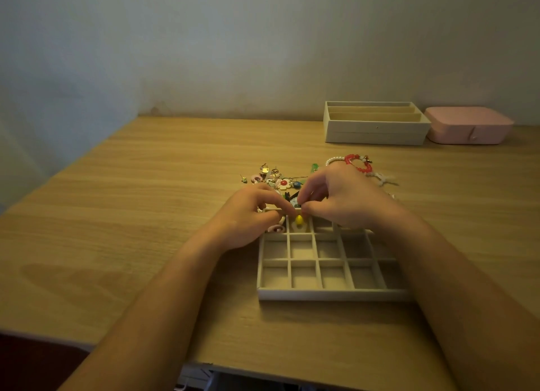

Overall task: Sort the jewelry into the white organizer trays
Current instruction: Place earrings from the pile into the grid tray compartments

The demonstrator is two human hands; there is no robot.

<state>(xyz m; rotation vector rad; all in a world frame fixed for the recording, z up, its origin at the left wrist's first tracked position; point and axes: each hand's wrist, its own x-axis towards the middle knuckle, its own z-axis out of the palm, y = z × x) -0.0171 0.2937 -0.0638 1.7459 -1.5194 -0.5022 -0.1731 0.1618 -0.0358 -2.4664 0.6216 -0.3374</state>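
Observation:
A white grid tray with several small compartments lies near the table's front. Both hands meet over its far row. My left hand and my right hand have curled fingertips that pinch a flower earring with a yellow centre above a far compartment. A pink ring-shaped earring lies in the far-left compartment. Behind the hands sits a pile of mixed jewelry, with a red bead bracelet and a pearl bracelet to its right.
A taller white tray with long slots stands at the back right by the wall. A closed pink jewelry box sits next to it. The wooden table stretches to the left.

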